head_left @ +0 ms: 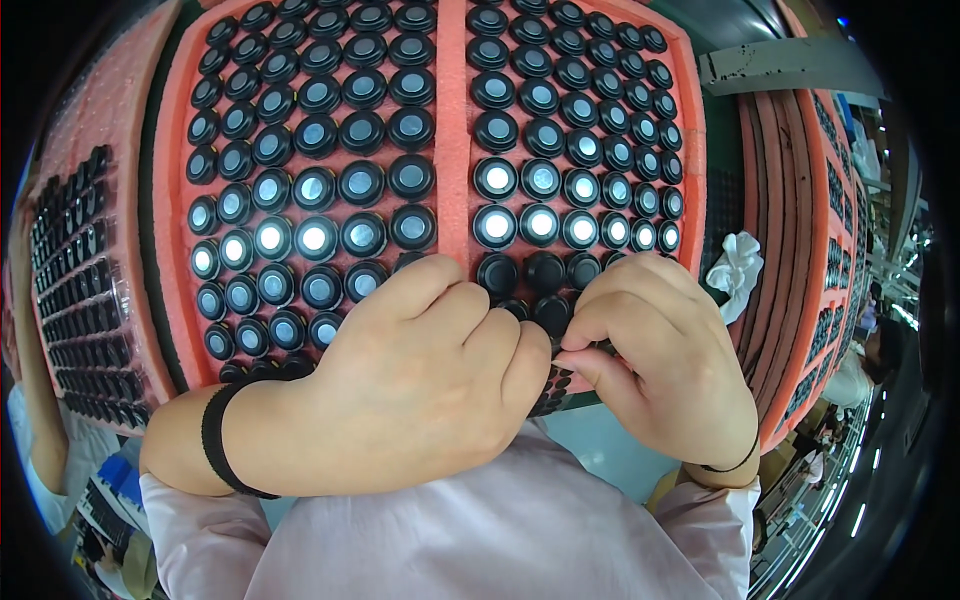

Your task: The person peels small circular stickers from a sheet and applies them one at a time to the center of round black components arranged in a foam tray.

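Note:
My left hand (430,360) is closed, its back turned up and its fingers curled over the near middle of a pink foam tray (453,130). Its fingertips are hidden, so whatever they hold does not show. Close beside it, my right hand (665,350) pinches with thumb and forefinger at something too small to make out. Between the hands sits a round black part (551,314) with a dark top. Another dark-topped part (497,274) stands just beyond. Most other round black parts (362,182) in the tray carry a pale grey disc on top.
At the left stands another pink foam tray (110,270) of black parts, wrapped in clear film. Stacked pink foam trays (785,230) rise at the right, with a crumpled white cloth (735,275) beside them. A grey metal bar (790,68) crosses at the upper right. Another person's arm (35,380) shows far left.

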`<state>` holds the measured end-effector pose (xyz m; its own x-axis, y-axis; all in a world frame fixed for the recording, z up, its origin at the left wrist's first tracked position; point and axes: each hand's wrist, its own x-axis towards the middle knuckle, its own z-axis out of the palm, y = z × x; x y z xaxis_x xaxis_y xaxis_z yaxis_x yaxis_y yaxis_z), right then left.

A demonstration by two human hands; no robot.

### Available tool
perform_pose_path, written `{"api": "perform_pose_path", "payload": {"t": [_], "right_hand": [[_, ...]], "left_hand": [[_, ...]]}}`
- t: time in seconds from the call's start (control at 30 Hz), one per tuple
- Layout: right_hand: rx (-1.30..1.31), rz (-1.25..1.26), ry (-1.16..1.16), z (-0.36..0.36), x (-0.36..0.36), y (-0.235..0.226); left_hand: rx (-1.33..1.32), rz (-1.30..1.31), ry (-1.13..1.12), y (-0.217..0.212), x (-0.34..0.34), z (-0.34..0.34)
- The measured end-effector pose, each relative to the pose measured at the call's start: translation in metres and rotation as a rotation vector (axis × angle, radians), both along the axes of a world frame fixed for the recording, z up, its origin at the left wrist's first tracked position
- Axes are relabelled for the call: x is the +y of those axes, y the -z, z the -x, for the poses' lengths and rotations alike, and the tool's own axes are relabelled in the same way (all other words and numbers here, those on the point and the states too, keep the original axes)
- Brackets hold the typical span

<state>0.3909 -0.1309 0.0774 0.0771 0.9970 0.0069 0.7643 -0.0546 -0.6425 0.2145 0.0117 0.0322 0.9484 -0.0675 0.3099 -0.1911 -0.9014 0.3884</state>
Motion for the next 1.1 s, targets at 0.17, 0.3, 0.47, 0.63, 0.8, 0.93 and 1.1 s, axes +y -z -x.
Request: {"api": "perform_pose_path", "payload": {"t": [0.17,0.3,0.47,0.63,0.8,0.93,1.1], "right_hand": [[-0.058,-0.009,-0.031,-0.002,0.002,0.004],[-0.068,-0.004,-0.09,-0.006,0.001,0.007],[-0.038,-0.022,-0.05,-0.005,0.002,0.01],[-0.063,0.007,-0.015,-0.005,0.004,0.007],[-0.096,0.014,-0.03,-0.005,0.003,0.006],[-0.144,-0.015,-0.098,-0.009,0.003,0.005],[-0.029,0.003,-0.179,-0.022,0.015,-0.004]], "left_hand": [[0.062,0.053,0.012,0.001,0.003,0.0],[0.106,0.104,0.016,0.0,0.006,-0.001],[0.148,0.138,0.01,0.001,0.007,-0.001],[0.144,0.114,-0.002,-0.001,0.007,-0.001],[0.144,0.113,-0.006,-0.001,0.007,-0.001],[0.197,0.113,0.0,-0.001,0.008,0.0],[0.246,0.102,-0.036,-0.003,0.014,0.001]]}}
